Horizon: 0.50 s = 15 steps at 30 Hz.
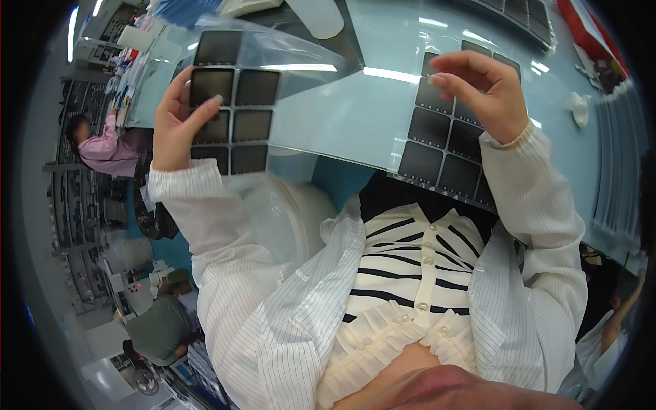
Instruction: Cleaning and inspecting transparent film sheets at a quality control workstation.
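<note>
My left hand [179,126] grips a sheet of dark square panels [254,126], held up off the glass tabletop with the thumb across its front. A clear plastic film [301,58] spreads from that sheet's upper end toward the right. On the right, a second sheet of dark panels [429,127] lies on the table, reaching its near edge. Over this sheet hovers my right hand [486,92], thumb and forefinger drawn together in a pinch. Whether anything thin sits between those fingertips cannot be made out.
Glass tabletop [328,126] spans the front. A white cylinder [318,17] lies at the back. To the right are a crumpled white scrap [579,108], stacked clear sheets [618,164] and a red box [594,31]. A white bin [290,212] stands below the table edge. Other people work farther off.
</note>
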Motion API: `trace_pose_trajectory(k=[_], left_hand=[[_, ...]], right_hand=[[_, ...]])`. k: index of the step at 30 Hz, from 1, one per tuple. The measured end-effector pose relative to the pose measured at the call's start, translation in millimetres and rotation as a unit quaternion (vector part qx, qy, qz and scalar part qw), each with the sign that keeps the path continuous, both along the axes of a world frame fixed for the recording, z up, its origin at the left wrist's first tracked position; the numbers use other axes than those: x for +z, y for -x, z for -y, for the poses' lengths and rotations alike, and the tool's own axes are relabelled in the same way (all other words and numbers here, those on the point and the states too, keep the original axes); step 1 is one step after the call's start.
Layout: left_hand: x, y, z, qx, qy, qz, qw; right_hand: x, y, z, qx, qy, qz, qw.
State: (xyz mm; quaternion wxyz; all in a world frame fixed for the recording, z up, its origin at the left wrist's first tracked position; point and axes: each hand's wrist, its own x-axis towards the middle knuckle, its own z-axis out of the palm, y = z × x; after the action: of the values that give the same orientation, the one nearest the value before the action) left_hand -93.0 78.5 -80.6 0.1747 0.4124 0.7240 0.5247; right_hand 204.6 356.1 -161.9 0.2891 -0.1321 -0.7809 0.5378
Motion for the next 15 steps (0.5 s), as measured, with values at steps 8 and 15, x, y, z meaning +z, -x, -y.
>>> trace_pose_trajectory(k=[8,15], left_hand=[[31.0,-82.2,-9.0,-0.245,0.051,-0.032,0.968],[37.6,-97.4,-33.2,-0.365,0.056,-0.115,0.922]], right_hand=[[66.4,21.9,76.8,0.016,-0.182,-0.125,0.975],[53.4,16.7,89.0,0.017,-0.18,-0.083,0.98]])
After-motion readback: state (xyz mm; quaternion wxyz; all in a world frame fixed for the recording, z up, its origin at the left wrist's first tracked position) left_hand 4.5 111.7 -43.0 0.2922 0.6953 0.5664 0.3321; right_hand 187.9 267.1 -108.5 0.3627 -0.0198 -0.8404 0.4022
